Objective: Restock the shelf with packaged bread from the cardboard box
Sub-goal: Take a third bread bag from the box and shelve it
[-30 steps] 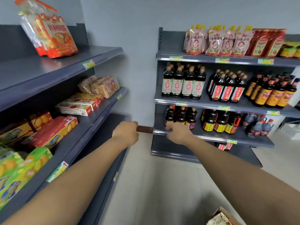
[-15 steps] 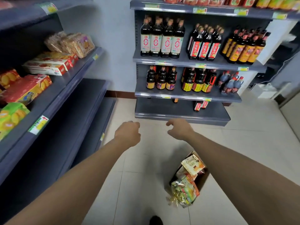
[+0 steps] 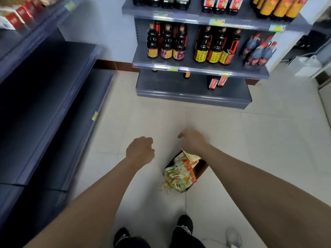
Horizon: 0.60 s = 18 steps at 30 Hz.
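Where the left edge runs dark: grey shelf unit (image 3: 53, 97), lower tiers bare, red boxed goods (image 3: 19, 18) blurred on the upper tier at top left. Yellow price tag (image 3: 94, 116) on the edge of a low tier. Left hand (image 3: 140, 152) over the pale tiled floor (image 3: 250, 149), fingers curled into a loose fist, holding nothing. Just right of it, cardboard box (image 3: 201, 170) standing on the floor, packaged bread (image 3: 179, 174) in yellow-green and orange wrappers sticking up out of its open top. Right hand (image 3: 194, 142) directly above the box's far edge, fingers loosely bent and parted, empty, not touching the packages. Black shoes (image 3: 184, 224) at the bottom edge. Beyond, against the wall, second grey shelf unit (image 3: 193, 93) with dark sauce bottles (image 3: 215, 47) upright in rows. Farther right, clustered grey-bodied bottles (image 3: 258, 52) at the shelf's end.
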### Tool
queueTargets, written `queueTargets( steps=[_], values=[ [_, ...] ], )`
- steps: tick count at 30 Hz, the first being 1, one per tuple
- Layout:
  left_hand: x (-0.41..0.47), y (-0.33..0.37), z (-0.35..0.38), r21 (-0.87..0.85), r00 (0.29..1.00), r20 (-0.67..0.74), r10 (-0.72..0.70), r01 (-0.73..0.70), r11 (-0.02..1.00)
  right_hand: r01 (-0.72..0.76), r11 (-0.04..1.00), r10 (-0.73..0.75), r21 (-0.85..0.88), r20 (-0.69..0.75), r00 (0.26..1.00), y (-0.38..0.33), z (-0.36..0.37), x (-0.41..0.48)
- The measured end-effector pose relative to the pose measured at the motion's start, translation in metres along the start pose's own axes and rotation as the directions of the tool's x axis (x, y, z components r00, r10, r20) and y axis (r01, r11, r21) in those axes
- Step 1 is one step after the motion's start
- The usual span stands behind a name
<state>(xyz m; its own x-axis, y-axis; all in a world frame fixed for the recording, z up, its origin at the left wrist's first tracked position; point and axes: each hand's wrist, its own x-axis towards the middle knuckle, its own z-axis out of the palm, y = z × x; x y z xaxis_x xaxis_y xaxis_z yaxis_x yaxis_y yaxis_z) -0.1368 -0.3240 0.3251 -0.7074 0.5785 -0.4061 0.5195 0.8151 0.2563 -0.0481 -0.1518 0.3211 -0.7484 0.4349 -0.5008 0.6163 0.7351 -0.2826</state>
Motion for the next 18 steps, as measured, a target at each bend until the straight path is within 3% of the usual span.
queueTargets(
  steps=[10,18],
  values=[
    [0.037,0.025,0.113,-0.047,0.979,0.195,-0.058,0.069,0.997,-0.105,0.994,0.106,-0.018,0.128,0.986,0.089,0.073,0.046],
    [0.076,0.012,0.188,0.054,0.936,0.312,-0.163,0.153,0.987,-0.099,0.994,0.107,-0.044,0.258,0.960,0.126,0.141,0.105]
  ],
)
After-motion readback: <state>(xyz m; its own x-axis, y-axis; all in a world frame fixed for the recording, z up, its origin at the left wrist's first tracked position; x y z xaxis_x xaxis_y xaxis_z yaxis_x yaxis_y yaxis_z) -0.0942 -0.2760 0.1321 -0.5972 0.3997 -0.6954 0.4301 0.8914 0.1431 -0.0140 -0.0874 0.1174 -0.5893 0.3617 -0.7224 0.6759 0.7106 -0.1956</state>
